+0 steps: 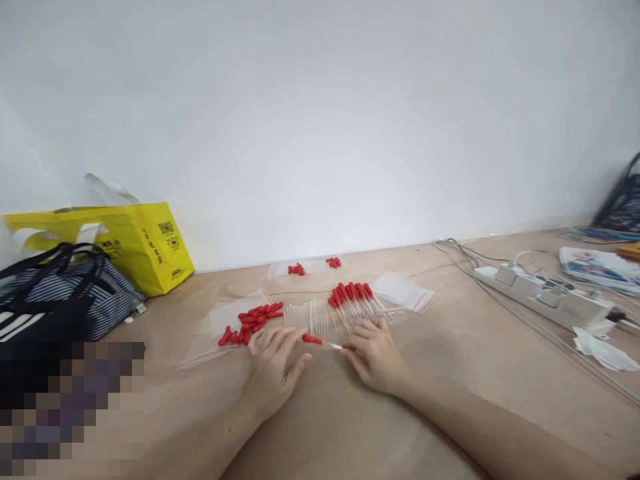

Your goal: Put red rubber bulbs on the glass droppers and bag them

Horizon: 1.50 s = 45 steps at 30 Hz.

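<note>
Red-bulbed dropper [320, 341], just nearside of the dropper row [351, 291], pinched at its tube end by the right hand [376, 352], fingers bent; left hand [273, 368] palm-down, loosely spread, thumb apart, bulb contact unclear.

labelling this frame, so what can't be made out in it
All in the head view:
Clear tube: right end hidden by the right hand's grip.
Red bulb: too small to tell if the left hand's grip touches it.
Yellow bag: print too small to read.
Dark item: cut off by right edge.
Lower-left corner: covered by blocky pixels.
</note>
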### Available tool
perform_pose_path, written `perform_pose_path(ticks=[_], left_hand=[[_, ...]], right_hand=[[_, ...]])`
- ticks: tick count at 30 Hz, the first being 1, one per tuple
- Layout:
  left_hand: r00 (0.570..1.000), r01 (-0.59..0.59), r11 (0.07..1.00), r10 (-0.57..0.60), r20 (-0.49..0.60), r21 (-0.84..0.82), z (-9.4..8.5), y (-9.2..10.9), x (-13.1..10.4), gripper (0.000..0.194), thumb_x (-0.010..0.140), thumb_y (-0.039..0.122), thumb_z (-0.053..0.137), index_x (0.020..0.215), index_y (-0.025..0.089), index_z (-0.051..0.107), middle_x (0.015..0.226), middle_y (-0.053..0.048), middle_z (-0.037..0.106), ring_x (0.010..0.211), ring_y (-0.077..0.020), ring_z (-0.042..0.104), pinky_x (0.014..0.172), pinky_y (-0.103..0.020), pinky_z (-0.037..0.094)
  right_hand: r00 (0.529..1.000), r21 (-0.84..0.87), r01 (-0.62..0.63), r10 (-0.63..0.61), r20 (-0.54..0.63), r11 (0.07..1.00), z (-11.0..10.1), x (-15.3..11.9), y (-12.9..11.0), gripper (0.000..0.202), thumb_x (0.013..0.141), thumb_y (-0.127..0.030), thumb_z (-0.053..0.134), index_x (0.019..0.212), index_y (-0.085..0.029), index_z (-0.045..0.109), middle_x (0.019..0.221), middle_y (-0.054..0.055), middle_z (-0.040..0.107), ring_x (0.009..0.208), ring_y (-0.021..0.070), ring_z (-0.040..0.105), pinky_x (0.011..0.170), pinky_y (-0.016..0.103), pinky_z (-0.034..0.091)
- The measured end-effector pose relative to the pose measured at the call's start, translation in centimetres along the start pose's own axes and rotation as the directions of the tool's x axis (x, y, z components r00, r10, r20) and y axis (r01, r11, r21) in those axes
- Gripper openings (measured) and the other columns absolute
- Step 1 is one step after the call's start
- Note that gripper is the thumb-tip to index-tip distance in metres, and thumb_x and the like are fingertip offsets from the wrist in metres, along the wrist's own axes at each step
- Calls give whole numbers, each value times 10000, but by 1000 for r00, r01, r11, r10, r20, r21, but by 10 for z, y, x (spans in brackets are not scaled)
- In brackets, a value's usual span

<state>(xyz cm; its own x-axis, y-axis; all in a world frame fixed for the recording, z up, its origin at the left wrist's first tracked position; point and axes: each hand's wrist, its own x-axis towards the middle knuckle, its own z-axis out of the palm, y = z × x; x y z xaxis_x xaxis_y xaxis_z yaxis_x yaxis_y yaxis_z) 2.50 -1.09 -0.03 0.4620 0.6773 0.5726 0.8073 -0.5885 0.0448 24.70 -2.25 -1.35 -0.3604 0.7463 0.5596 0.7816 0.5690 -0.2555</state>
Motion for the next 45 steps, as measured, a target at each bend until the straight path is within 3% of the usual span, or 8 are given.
perform_pose_path(ticks=[2,6,10,14,21,30,41,45], left_hand=[[994,86,993,-80,-79,75,0,-10,1,286,786,352,479,1052,250,514,1025,-52,597,983,-241,473,895,-455,186],[961,245,952,-214,-176,183,-2,-32,2,257,761,335,482,995,245,540,1023,-66,595,984,-257,473,885,-462,191],[939,333,909,-295,-179,250,-5,-45,3,213,756,317,474,931,247,571,1016,-65,594,960,-256,483,859,-453,215],[937,348,880,-311,-162,324,-7,-49,4,223,758,330,468,925,240,585,1022,-72,584,953,-261,476,846,-468,217],[934,357,866,-336,-122,350,-9,-50,3,188,742,324,483,869,253,602,1010,-61,591,935,-247,485,834,-469,231],[937,349,885,-332,-109,308,-5,-50,3,146,728,312,503,805,254,613,998,-63,595,953,-258,477,844,-495,215],[926,375,866,-371,-78,331,-5,-50,4,162,741,304,495,847,248,603,1013,-63,583,963,-250,465,847,-487,212],[922,382,865,-382,-66,325,-3,-53,4,176,746,301,494,872,241,602,1014,-64,582,971,-251,460,853,-487,206]], right_hand=[[979,0,-184,183,-90,983,1,4,10,171,804,-242,449,735,-204,601,710,9,618,732,150,486,688,311,210],[865,-26,-472,457,-210,881,3,16,32,208,797,-281,443,728,-223,631,716,9,644,764,175,520,690,311,212],[807,-51,-570,546,-225,820,8,28,40,194,780,-277,455,753,-241,644,710,9,653,778,193,532,702,321,212],[775,-81,-616,585,-238,783,12,37,40,189,773,-259,456,780,-220,641,707,29,655,780,203,536,702,327,207],[809,-85,-551,506,-298,830,24,48,34,192,779,-253,451,823,-210,632,731,32,663,751,187,526,685,318,197],[874,-152,-454,406,-268,878,32,47,25,214,798,-277,425,813,-226,632,724,30,655,776,196,518,701,329,207],[844,-202,-534,504,-183,821,37,56,19,203,775,-283,449,703,-196,618,673,62,641,752,216,538,723,364,221],[869,-190,-492,465,-168,850,37,59,14,204,776,-300,445,717,-206,617,748,46,647,782,201,527,739,356,222]])
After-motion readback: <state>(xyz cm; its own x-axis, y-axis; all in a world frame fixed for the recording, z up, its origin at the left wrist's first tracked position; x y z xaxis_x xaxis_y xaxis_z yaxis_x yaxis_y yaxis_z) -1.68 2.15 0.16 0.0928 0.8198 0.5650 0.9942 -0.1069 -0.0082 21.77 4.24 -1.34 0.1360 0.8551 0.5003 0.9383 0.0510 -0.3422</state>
